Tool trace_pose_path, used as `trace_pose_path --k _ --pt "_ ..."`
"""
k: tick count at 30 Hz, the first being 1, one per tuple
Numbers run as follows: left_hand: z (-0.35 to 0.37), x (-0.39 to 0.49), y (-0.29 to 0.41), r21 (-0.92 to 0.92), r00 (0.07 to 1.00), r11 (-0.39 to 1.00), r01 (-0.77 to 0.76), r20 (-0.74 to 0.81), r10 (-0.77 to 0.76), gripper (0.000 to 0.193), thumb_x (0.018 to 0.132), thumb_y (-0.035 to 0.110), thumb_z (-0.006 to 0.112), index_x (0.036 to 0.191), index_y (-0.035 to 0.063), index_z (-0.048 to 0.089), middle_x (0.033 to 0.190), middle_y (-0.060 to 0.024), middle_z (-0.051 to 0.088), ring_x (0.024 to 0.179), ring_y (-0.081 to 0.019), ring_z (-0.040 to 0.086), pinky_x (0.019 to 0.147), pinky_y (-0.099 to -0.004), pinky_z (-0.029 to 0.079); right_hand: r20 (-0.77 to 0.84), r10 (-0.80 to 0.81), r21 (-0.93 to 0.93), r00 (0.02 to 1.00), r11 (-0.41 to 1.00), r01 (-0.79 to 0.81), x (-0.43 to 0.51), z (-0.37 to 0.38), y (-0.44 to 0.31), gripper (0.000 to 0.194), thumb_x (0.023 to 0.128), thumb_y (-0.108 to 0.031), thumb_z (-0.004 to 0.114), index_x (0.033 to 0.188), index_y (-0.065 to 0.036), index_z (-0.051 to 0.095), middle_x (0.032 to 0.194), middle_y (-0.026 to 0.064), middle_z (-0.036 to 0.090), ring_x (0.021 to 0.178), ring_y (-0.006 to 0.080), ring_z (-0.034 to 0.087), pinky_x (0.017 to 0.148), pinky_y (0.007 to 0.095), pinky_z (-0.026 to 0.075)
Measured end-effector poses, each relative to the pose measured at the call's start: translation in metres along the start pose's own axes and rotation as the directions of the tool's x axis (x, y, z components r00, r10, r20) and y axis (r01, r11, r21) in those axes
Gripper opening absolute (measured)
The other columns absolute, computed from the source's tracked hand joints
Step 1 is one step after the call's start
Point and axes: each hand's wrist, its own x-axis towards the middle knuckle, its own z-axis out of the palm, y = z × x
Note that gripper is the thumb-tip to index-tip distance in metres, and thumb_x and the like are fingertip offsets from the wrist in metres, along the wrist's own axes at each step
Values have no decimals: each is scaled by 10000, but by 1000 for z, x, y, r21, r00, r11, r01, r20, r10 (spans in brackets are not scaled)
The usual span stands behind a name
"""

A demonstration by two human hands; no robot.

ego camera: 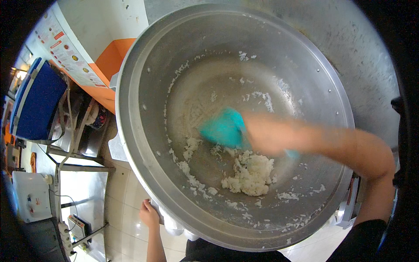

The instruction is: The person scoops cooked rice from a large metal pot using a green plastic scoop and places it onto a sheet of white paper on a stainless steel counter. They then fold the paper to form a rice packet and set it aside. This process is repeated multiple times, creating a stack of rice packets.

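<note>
A big round metal pot (196,85) fills the middle of the view, tilted towards me. Inside it, my right hand (262,134), blurred by motion, is closed on a teal scoop or scraper (222,129); its exact shape is blurred. The tool is near the pot's bottom, just above and left of a clump of cooked white rice (250,175). Loose grains and small lumps of rice cling to the bottom and walls. My left hand (149,213) is outside the pot at the lower left, its fingers curled around a handle at the rim's outer side.
A grey metal surface (363,65) lies behind the pot. At the upper left stands an orange and white panel (78,62) with printed pictures. Farther left are a blue cooler box (39,101), a metal table (83,193), a white container (32,196) and a power strip (65,237). Below is tiled floor (131,196).
</note>
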Motion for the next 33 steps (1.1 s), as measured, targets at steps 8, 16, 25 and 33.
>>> trace_pose_path --k 8,16,25,33 --pt "-7 -1 0 -55 991 998 6 132 1 412 951 331 418 1063 10 649 910 -191 674 843 -342 650 701 -413 488 390 281 -446 877 891 -87 -56 18 25 302 895 -152 531 1137 12 455 841 192 641 795 350 659 647 448 515" --pt "-3 1 4 113 979 991 64 184 -85 462 979 352 337 1170 42 622 1052 -214 659 967 -380 625 807 -454 488 218 130 -138 967 985 -102 -31 5 32 198 903 -145 499 1057 -43 429 689 195 607 644 395 622 552 475 491" --pt "-16 -3 13 40 967 997 66 244 -74 457 978 350 341 1136 45 642 1030 -225 664 954 -380 633 786 -454 500 -85 379 -406 922 832 -379 -116 -38 99 253 862 -110 526 1093 -31 460 936 243 626 884 411 630 738 501 486" --pt "-5 0 2 -267 999 964 6 49 7 355 885 317 541 935 -4 684 752 -166 686 666 -294 673 562 -357 480 -312 776 -233 547 496 -836 -87 13 43 192 849 -35 511 997 86 508 864 275 642 889 367 656 734 450 512"
